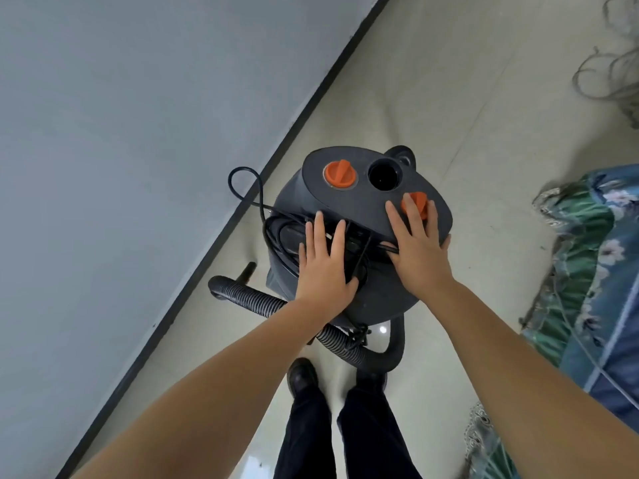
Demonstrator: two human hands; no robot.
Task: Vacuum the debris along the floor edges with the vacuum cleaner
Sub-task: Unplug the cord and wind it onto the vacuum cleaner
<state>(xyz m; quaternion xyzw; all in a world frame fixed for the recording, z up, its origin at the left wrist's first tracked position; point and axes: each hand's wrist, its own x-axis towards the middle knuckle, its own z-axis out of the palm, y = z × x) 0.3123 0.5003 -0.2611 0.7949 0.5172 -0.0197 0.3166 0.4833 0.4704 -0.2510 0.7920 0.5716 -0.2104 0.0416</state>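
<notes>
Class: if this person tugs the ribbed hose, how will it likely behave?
The hose already curves round the vacuum, so it is probably floppy and would bend, not push. Its ribs should give grip. Pulling it may drag the vacuum along.

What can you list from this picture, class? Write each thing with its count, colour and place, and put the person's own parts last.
vacuum cleaner: one, dark grey, on the floor by the wall
knobs: two, orange, on the vacuum's top
hose: one, black, ribbed, near side of the vacuum
power cord: one, black, bundled on the vacuum
skirting: one, dark, along the wall's foot
floral cloth: one, blue-green, floor at right
left hand: flat on the cord
right hand: flat on the top
shoes: two, black
</notes>
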